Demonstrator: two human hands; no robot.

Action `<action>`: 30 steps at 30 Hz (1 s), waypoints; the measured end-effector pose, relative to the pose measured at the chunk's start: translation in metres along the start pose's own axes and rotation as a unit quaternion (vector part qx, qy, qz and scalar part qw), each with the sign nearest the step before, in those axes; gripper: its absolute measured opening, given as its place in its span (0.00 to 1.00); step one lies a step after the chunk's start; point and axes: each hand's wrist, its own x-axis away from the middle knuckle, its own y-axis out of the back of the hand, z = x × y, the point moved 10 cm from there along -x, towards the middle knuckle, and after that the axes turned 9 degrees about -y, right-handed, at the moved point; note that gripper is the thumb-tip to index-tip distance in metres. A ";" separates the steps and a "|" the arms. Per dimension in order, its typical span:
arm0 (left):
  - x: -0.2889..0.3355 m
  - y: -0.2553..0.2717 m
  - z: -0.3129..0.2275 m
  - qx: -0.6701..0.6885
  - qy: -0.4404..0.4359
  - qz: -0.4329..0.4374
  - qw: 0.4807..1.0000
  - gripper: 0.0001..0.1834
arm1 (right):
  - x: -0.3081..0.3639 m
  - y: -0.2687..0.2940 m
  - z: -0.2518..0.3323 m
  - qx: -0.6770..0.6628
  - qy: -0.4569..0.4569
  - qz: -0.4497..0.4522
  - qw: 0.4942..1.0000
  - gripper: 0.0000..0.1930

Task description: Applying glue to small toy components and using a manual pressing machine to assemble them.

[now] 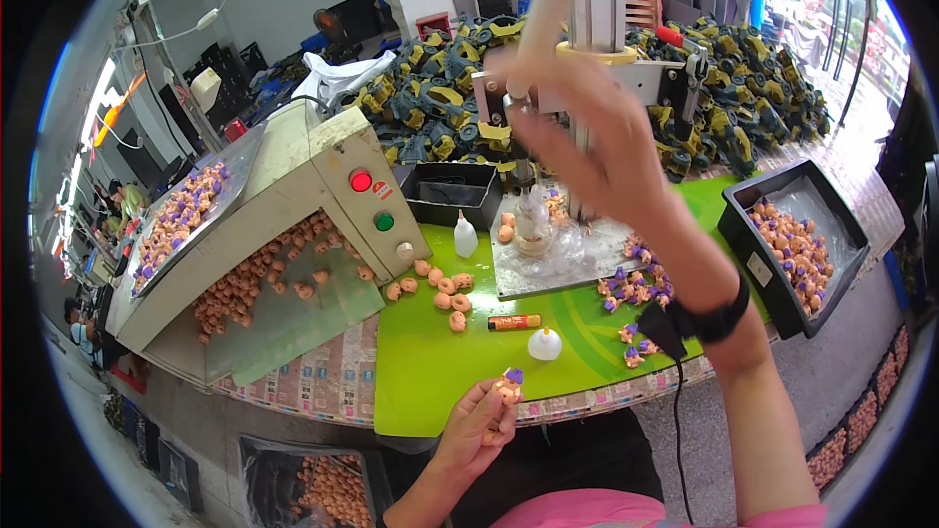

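Observation:
My left hand (474, 430), low in the middle, pinches a small doll figure (509, 387) with a peach body and a purple part. Up in front of the hand press (599, 0), my right hand (597, 127) is smeared by motion, close to the press's blurred pale lever (556, 15). Whether its fingers grip the lever I cannot make out. Beneath it, a clear-wrapped fixture (534, 225) stands on the metal base plate (518, 279). Several peach doll heads (446, 286) lie on the green mat (421, 386), and purple-and-peach doll bodies (626, 288) lie right of the plate.
Two white squeeze bottles, one upright (466, 235) and one squat (545, 344), stand near an orange tube (514, 322). A beige machine (337, 161) full of heads is at left. Black bins (738, 259) hold more parts; green-yellow toy vehicles (430, 88) pile up behind. A black cable (677, 411) hangs down.

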 end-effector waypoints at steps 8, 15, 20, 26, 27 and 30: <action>0.014 0.022 -0.009 -0.019 0.015 -0.071 0.997 0.07 | -0.015 -0.014 -0.081 -0.069 -0.235 -0.033 0.969 0.30; 0.021 0.048 -0.028 0.030 -0.001 -0.058 0.998 0.09 | 0.162 -0.078 -0.118 0.138 -0.358 0.283 0.879 0.10; 0.004 0.029 -0.026 0.007 0.012 -0.041 0.999 0.11 | 0.207 -0.123 -0.136 0.134 -0.320 0.267 0.899 0.11; 0.004 0.035 -0.039 -0.058 -0.007 -0.087 0.995 0.12 | 0.205 -0.090 -0.118 0.029 -0.326 0.119 0.937 0.11; 0.004 0.042 -0.042 -0.053 -0.021 -0.077 0.995 0.13 | 0.206 -0.067 -0.115 0.029 -0.331 0.088 0.939 0.13; 0.006 0.051 -0.052 -0.071 -0.028 -0.110 0.991 0.14 | 0.213 0.033 -0.111 0.086 -0.351 -0.016 0.932 0.18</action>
